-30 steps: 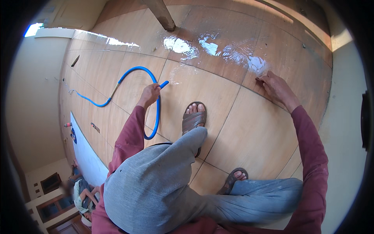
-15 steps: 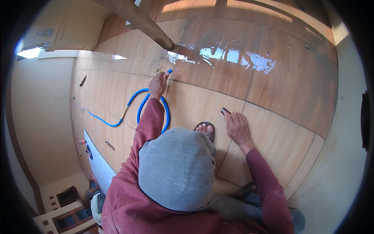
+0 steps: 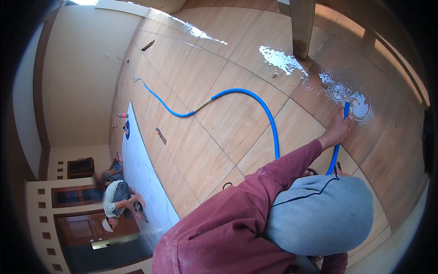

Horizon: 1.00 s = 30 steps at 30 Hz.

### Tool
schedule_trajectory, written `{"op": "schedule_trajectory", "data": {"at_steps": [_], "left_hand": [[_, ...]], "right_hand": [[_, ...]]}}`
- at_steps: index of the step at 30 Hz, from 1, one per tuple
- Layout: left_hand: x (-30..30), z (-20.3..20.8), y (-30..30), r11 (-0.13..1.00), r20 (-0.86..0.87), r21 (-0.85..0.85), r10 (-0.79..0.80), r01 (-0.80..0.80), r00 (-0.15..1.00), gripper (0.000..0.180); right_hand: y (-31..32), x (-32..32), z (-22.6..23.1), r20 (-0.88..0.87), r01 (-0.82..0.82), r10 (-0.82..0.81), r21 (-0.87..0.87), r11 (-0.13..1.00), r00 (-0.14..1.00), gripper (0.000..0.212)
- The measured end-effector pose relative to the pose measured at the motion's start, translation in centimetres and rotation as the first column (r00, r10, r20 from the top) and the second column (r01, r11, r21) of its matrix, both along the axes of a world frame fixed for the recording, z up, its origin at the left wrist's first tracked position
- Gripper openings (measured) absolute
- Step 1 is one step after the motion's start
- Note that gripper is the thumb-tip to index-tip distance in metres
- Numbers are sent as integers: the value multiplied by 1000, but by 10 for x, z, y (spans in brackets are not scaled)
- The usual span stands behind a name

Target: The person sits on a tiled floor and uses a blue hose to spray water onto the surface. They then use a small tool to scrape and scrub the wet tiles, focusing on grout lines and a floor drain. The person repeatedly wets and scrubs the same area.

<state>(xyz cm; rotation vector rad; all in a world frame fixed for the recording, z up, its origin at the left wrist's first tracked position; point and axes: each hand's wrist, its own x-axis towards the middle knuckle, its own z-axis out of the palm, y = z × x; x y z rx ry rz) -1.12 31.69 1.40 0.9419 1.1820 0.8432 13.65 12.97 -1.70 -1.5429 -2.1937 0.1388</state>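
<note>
My left hand (image 3: 336, 131) is closed around a blue hose (image 3: 273, 125) close to its end, which points at the wet tiles. From the hand, part of the hose hangs down toward the grey cloth cap (image 3: 324, 214). Ripples spread on the water (image 3: 338, 92) just beyond the hose end. Beside the hanging hose, my right hand (image 3: 344, 173) shows only partly above the cap. Its fingers hold a small dark bar-like piece (image 3: 338, 167). A sandalled foot (image 3: 310, 172) peeks out between my left arm and the cap.
A wooden post (image 3: 302, 34) stands on the tiled floor (image 3: 219, 137) at the wet patch. The hose curves left through a yellowish section. A pale slab (image 3: 150, 182) lies left, near a small bladed tool (image 3: 160, 136). Two people (image 3: 121, 196) crouch beyond it.
The view has swung left, bringing the slab and people further in. My left hand with the hose now points over the wet tiles, which ripple. My right hand is mostly hidden now.
</note>
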Motion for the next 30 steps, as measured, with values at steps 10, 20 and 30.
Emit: {"op": "schedule_trajectory", "data": {"at_steps": [10,20,30], "left_hand": [[-225,-27,-50,1000,-678,-1,-13,17,735,61],[-348,-20,-39,993,-890,55,98,-108,446,68],[-282,-41,-16,903,-956,145,22,405,293,28]], "right_hand": [[-2,11,-15,58,3,-2,-14,1000,998,25],[-1,9,-23,86,5,-4,-6,1000,996,25],[-14,1,-34,12,13,-13,-12,1000,1000,26]]}}
